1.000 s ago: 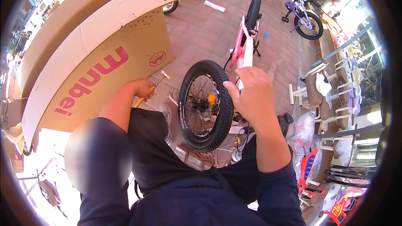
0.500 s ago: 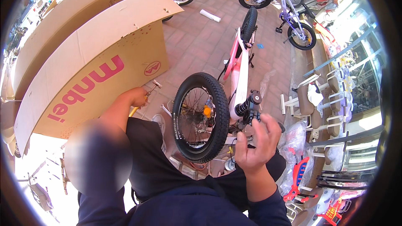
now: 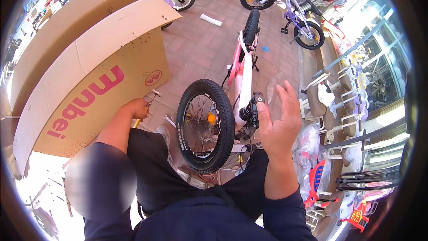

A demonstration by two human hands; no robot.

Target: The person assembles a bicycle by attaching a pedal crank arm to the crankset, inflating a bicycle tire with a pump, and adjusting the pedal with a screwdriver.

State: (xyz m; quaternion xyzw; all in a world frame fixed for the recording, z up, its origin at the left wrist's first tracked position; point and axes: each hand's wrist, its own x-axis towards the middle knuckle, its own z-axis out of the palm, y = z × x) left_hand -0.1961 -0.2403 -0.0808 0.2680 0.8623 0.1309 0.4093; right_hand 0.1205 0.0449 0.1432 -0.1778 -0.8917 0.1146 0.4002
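Head view: pink-and-white bicycle (image 3: pixel 241 79), centre to one o'clock, likely weighty, stiff, best gripped at frame tube (image 3: pixel 244 93); right hand (image 3: pixel 281 122), three o'clock, spread wide; left hand (image 3: pixel 139 108), nine o'clock, closed around hammer (image 3: pixel 156 93).

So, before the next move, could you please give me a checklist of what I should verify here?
1. Hammer held in the left hand: ok.
2. Right hand free: ok, open and empty near the black stem.
3. Orange reflector on the nearest wheel: ok, in place.
4. Wheel tightly fastened: cannot tell.
5. Paving beside the frame free of wrapping: not ok, clear plastic lies there.
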